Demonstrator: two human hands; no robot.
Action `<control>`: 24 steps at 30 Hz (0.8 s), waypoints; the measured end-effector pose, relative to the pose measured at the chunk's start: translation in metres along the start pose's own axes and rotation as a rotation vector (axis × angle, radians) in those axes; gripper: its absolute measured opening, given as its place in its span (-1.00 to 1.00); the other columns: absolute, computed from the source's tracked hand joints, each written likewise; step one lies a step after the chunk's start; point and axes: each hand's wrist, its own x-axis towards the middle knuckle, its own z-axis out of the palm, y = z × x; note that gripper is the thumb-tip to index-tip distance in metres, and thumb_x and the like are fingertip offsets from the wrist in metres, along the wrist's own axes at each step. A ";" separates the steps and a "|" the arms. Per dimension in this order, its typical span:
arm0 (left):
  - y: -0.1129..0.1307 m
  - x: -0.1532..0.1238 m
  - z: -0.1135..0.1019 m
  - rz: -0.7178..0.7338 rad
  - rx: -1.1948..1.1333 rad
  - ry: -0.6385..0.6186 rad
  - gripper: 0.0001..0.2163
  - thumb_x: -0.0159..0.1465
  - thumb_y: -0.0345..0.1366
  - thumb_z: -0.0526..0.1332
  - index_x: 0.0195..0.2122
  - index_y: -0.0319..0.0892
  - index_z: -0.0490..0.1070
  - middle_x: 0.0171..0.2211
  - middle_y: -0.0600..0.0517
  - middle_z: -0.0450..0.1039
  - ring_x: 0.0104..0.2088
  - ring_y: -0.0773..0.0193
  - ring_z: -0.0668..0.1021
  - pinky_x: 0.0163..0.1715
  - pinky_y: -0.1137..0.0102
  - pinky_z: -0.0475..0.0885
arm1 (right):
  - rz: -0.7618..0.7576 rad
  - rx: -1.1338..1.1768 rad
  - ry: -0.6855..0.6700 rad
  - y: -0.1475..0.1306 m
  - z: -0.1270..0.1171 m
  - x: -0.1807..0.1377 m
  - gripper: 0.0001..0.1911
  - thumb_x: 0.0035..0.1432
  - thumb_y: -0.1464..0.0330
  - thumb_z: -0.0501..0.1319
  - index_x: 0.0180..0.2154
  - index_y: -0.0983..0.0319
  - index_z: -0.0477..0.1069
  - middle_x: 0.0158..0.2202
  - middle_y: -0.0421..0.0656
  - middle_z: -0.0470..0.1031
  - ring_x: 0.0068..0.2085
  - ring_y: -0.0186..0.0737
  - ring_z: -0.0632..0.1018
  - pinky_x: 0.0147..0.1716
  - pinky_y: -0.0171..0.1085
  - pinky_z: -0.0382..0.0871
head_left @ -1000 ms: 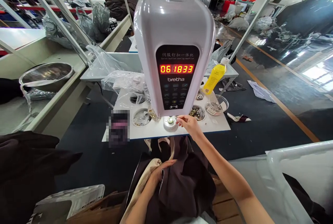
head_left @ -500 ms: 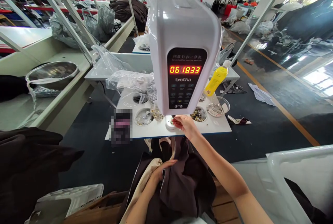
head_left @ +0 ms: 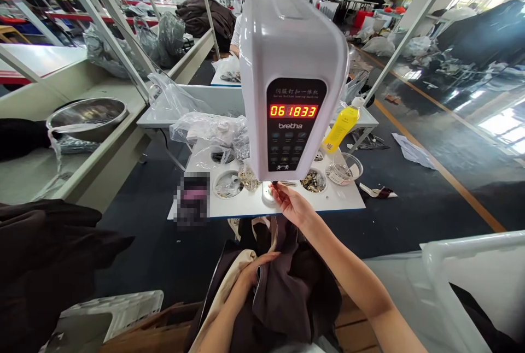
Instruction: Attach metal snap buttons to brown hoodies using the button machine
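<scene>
A white button-sewing machine (head_left: 292, 69) with a red number display stands over a white work table (head_left: 246, 205). My right hand (head_left: 290, 201) reaches under the machine head at its round base, its fingers pinched on something too small to make out. My left hand (head_left: 255, 270) lies on a dark brown garment (head_left: 293, 298) in my lap, its fingers curled over a fold of the cloth next to a beige lining.
Recessed cups of metal hardware (head_left: 312, 180), a glass bowl (head_left: 343, 168), a yellow bottle (head_left: 341, 123) and plastic bags (head_left: 213, 129) sit on the table. A steel bowl (head_left: 86, 115) rests on the left shelf. A white crate (head_left: 471, 287) stands at right, dark cloth (head_left: 45, 265) at left.
My right hand has shifted slightly left and further under the machine head. The left hand has stayed on the garment. The view has drifted a little.
</scene>
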 end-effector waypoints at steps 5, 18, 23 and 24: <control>0.006 -0.001 0.001 0.009 0.029 -0.013 -0.85 -0.17 -0.46 0.28 -0.50 -0.20 0.49 -0.21 -0.07 0.52 -0.01 0.07 0.44 0.15 0.20 0.16 | 0.037 0.077 -0.017 0.003 0.001 -0.001 -0.76 0.22 0.54 0.05 -0.43 0.38 0.43 -0.48 -0.13 0.54 -0.44 -0.50 0.55 -0.41 -0.60 0.46; 0.008 -0.006 -0.004 0.029 0.046 -0.017 -0.72 -0.17 -0.43 0.32 -0.35 -0.18 0.52 -0.08 -0.07 0.48 0.06 0.07 0.39 0.15 0.24 0.17 | -0.854 -1.234 0.157 -0.099 -0.071 -0.016 -0.73 0.10 0.27 0.13 -0.21 0.27 0.47 -0.25 -0.09 0.54 -0.22 -0.23 0.54 -0.18 -0.27 0.40; 0.001 -0.003 -0.005 0.031 0.029 -0.038 -0.71 -0.12 -0.43 0.30 -0.30 -0.19 0.53 -0.03 -0.07 0.44 0.08 0.11 0.38 0.17 0.29 0.16 | -0.651 -2.106 0.455 -0.192 -0.092 0.000 -0.71 0.13 0.38 0.04 -0.19 0.30 0.47 -0.20 -0.06 0.53 -0.17 -0.18 0.51 -0.15 -0.29 0.31; 0.001 -0.003 -0.005 0.012 0.015 -0.023 -0.70 -0.14 -0.46 0.31 -0.31 -0.19 0.53 -0.03 -0.07 0.44 0.09 0.10 0.37 0.18 0.30 0.14 | -0.541 -2.185 0.419 -0.202 -0.094 0.008 -0.76 0.07 0.39 0.10 -0.26 0.30 0.49 -0.23 -0.07 0.54 -0.19 -0.17 0.52 -0.18 -0.31 0.31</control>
